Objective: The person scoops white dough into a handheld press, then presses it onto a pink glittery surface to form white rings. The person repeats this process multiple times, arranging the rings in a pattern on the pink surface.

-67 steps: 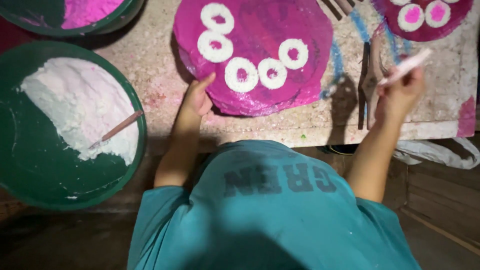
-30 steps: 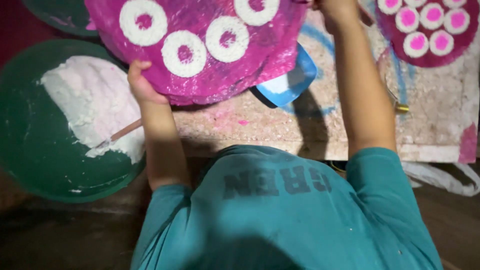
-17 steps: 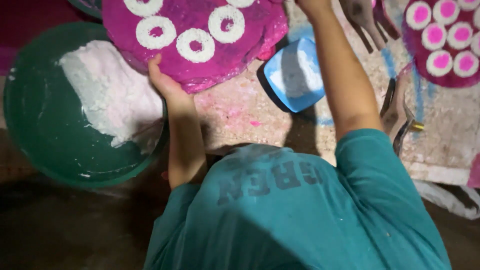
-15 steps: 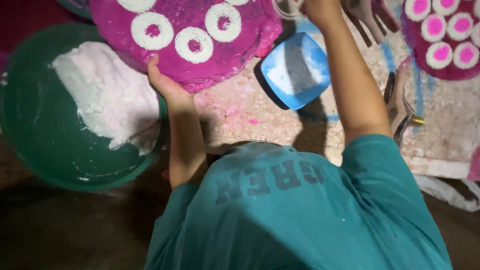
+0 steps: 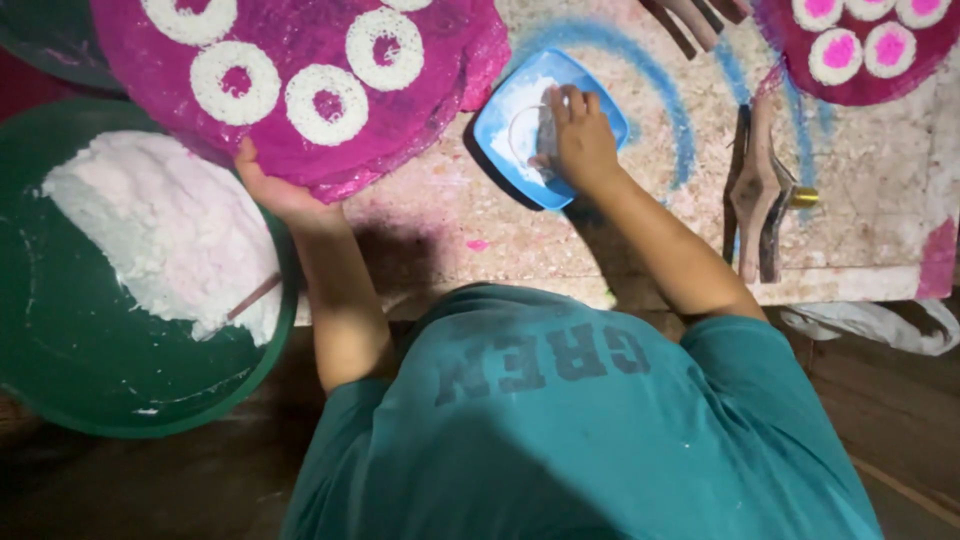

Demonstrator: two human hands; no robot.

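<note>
Head view, looking straight down. Left hand clamped on the near rim of the magenta disc, which bears white powder rings and overhangs the green basin of white powder. Right hand down in the blue tray, fingers closed round a small ring-shaped stamp pressed into the powder there. Probably best done with the stamp loaded evenly, excess knocked off inside the tray, disc kept level and steady. Wooden tools lying well to the right on the stained worktop, beside a second ringed disc.
</note>
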